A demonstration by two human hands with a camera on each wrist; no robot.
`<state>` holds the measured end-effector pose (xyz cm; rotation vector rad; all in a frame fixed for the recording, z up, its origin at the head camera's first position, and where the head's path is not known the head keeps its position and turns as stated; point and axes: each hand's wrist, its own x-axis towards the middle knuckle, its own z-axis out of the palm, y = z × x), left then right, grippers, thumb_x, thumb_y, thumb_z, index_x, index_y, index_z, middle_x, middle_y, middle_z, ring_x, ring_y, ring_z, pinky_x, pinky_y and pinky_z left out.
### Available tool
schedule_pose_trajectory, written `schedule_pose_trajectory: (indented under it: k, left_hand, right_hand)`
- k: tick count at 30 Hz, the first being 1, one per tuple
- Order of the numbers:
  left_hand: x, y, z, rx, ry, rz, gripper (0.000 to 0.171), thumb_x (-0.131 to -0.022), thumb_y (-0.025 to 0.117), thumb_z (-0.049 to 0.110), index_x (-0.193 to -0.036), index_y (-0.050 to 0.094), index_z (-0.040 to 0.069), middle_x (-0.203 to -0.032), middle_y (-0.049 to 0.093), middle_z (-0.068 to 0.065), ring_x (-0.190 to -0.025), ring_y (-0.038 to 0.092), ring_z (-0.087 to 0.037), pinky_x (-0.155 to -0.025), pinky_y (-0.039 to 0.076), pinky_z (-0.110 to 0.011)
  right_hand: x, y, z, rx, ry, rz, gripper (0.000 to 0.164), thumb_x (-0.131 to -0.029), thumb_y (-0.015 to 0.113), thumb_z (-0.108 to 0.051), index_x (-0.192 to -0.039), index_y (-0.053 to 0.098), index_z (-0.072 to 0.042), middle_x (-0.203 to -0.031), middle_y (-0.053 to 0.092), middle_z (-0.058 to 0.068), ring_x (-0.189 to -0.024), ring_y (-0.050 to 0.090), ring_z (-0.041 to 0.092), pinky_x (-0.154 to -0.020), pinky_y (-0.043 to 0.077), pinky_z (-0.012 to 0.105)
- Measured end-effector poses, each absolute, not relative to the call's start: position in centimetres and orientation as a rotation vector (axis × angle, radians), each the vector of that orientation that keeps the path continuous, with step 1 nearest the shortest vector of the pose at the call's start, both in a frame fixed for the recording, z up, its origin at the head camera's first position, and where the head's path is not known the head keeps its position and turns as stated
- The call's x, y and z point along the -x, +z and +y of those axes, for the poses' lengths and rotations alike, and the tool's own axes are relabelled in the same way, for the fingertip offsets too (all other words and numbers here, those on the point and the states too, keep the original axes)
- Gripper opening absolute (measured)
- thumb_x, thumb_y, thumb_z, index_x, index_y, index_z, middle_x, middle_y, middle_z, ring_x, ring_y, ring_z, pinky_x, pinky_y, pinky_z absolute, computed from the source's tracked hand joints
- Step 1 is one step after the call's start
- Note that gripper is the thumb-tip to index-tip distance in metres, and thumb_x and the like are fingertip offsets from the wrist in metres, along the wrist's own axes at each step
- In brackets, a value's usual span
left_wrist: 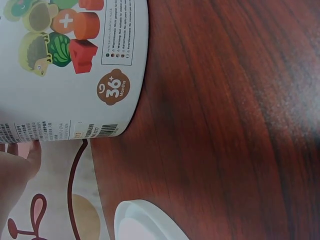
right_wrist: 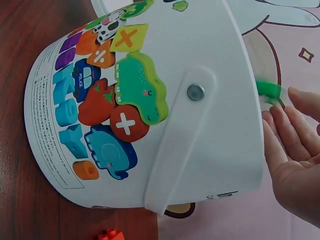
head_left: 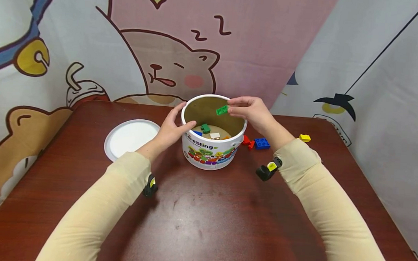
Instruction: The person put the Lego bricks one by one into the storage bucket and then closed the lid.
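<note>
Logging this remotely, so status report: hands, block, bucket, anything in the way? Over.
Left hand grips bucket by its rim. Right hand above bucket, green block at its fingertips, hold unclear. Nothing seen in between; lid off, aside.

A dark reddish-brown wood-grain table [head_left: 225, 226] is bounded at its far edge by a white-and-pink printed fabric backdrop [head_left: 262, 58]. A tan cartoon bear [head_left: 170, 59] is depicted near centre, a round yellow bell [head_left: 27, 60] at left. A pale glare [head_left: 177, 225] is reflected by the table.

Way through toward the table's [head_left: 189, 232] near edge
Near the far edge, bucket [head_left: 210, 156], lid [head_left: 131, 139] and blue brick [head_left: 262, 144] block passage.
</note>
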<state>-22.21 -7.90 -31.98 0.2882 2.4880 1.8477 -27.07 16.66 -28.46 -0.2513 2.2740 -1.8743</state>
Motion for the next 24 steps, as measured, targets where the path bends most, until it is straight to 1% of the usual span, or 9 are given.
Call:
schedule_pose_trajectory:
  k: [3,7,9,11,13,15,18,21,24]
  left_hand:
    - [22.2,-32.0,-7.9,-0.293,1.849,2.489,0.071,-0.088,0.063,0.013,-0.147,0.025,0.005,-0.15,0.027,-0.017,-0.136,0.031,-0.03,-0.114,0.027,-0.039]
    - [22.3,-32.1,-7.9,-0.298,1.856,2.488,0.071,-0.088,0.064,0.012,-0.147,0.025,0.005,-0.15,0.027,-0.018,-0.135,0.032,-0.031,-0.113,0.028,-0.04]
    - [22.3,-32.1,-7.9,-0.298,1.859,2.486,0.071,-0.088,0.064,0.012,-0.147,0.025,0.004,-0.15,0.027,-0.018,-0.135,0.032,-0.032,-0.113,0.029,-0.04]
    - [22.3,-32.1,-7.9,-0.294,1.857,2.487,0.071,-0.088,0.063,0.012,-0.147,0.025,0.005,-0.15,0.026,-0.018,-0.135,0.032,-0.031,-0.113,0.029,-0.04]
    - [22.3,-32.0,-7.9,-0.292,1.853,2.489,0.071,-0.088,0.063,0.013,-0.147,0.025,0.005,-0.15,0.026,-0.017,-0.135,0.031,-0.031,-0.113,0.028,-0.04]
    - [22.3,-32.0,-7.9,-0.287,1.848,2.487,0.071,-0.088,0.063,0.013,-0.147,0.025,0.006,-0.15,0.026,-0.017,-0.136,0.031,-0.031,-0.114,0.027,-0.04]
    - [22.2,-31.9,-7.9,-0.277,1.838,2.485,0.071,-0.089,0.063,0.014,-0.147,0.024,0.006,-0.151,0.025,-0.017,-0.136,0.03,-0.031,-0.114,0.027,-0.04]
    - [22.1,-31.8,-7.8,-0.266,1.824,2.489,0.071,-0.089,0.063,0.015,-0.147,0.024,0.007,-0.151,0.024,-0.016,-0.137,0.029,-0.03,-0.115,0.026,-0.041]
    - [22.0,-31.7,-7.8,-0.265,1.818,2.495,0.071,-0.089,0.063,0.015,-0.147,0.024,0.007,-0.152,0.024,-0.016,-0.137,0.028,-0.029,-0.115,0.025,-0.041]
  right_hand:
    - [27.0,-28.4,16.9,0.264,-1.905,2.254,0.035,-0.087,0.062,-0.003,-0.118,0.056,0.011,-0.083,0.069,-0.005,-0.08,0.067,0.008,-0.092,0.051,0.033]
    - [27.0,-28.4,18.5,0.28,-1.974,2.243,0.033,-0.087,0.062,-0.003,-0.117,0.057,0.009,-0.086,0.069,-0.004,-0.081,0.067,0.007,-0.082,0.054,0.024]
    - [27.2,-28.8,19.8,0.29,-2.01,2.229,0.03,-0.086,0.064,-0.003,-0.114,0.06,0.005,-0.089,0.069,-0.005,-0.083,0.067,0.008,-0.077,0.055,0.02]
    - [27.6,-29.4,21.2,0.3,-2.005,2.25,0.027,-0.085,0.066,-0.004,-0.112,0.063,0.0,-0.091,0.069,-0.006,-0.085,0.066,0.007,-0.077,0.054,0.018]
    - [28.0,-30.3,22.8,0.296,-1.939,2.318,0.028,-0.085,0.067,-0.008,-0.113,0.063,-0.004,-0.093,0.068,-0.01,-0.089,0.065,0.004,-0.078,0.053,0.017]
    - [28.3,-31.2,24.4,0.264,-1.802,2.432,0.033,-0.086,0.067,-0.016,-0.117,0.061,-0.006,-0.097,0.068,-0.013,-0.092,0.063,0.001,-0.085,0.052,0.02]
    - [28.4,-32.6,26.4,0.193,-1.583,2.556,0.048,-0.088,0.065,-0.026,-0.129,0.053,-0.005,-0.115,0.065,-0.004,-0.099,0.059,0.0,-0.098,0.047,0.031]
    - [28.4,-34.1,27.9,0.143,-1.417,2.602,0.057,-0.09,0.061,-0.032,-0.137,0.044,-0.005,-0.134,0.054,0.011,-0.111,0.056,0.01,-0.104,0.041,0.043]
    - [28.3,-35.4,29.0,0.123,-1.364,2.591,0.06,-0.09,0.06,-0.033,-0.14,0.04,-0.007,-0.141,0.044,0.019,-0.122,0.05,0.025,-0.105,0.039,0.046]
